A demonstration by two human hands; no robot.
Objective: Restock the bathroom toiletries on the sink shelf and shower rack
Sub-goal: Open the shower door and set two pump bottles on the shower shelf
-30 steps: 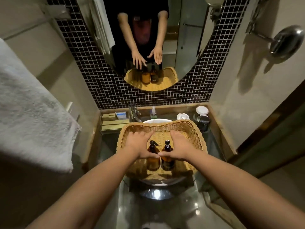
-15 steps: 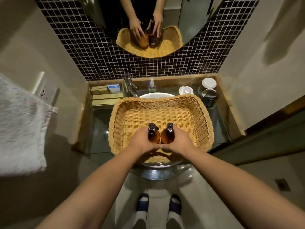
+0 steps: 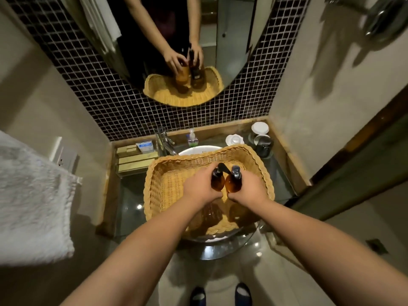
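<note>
**Both hands gripping amber pump bottles above the basket**

Wrapped around the left bottle (image 3: pixel 217 181), the left hand (image 3: pixel 199 188) holds it by its lower body, fingers closed on the far side and thumb toward the wrist. That bottle is amber, upright, with a dark pump head whose spout points up and to the right. Its side touches the right bottle (image 3: pixel 233 184), which is the same amber colour and carries a pump top that looks silvery. The right hand (image 3: pixel 250 189) is closed around this second bottle in the same way. Both bottles are over the inside of the wicker basket (image 3: pixel 167 186), toward its near right part; whether they clear the basket floor cannot be told from above, though the mirror (image 3: pixel 167 40) shows them held above the weave.

At the far left a white towel (image 3: pixel 31 195) hangs against the wall. Next, on the counter's left side, a wooden tray (image 3: pixel 136 159) holds flat packets and a small blue-and-white box (image 3: pixel 144 146). Beside it stands the chrome tap (image 3: pixel 164 140), then a small clear pump bottle (image 3: pixel 192 138) with green liquid at the back edge. The white sink (image 3: pixel 198 149) shows just behind the basket, which rests across it. Further right sit a white dish (image 3: pixel 234 139), a round white lid (image 3: pixel 260 128) and a dark glass jar (image 3: pixel 262 144). Dark mosaic tiles (image 3: pixel 242 107) surround the mirror. On the floor below, two dark slippers (image 3: pixel 220 295) are visible.
</note>
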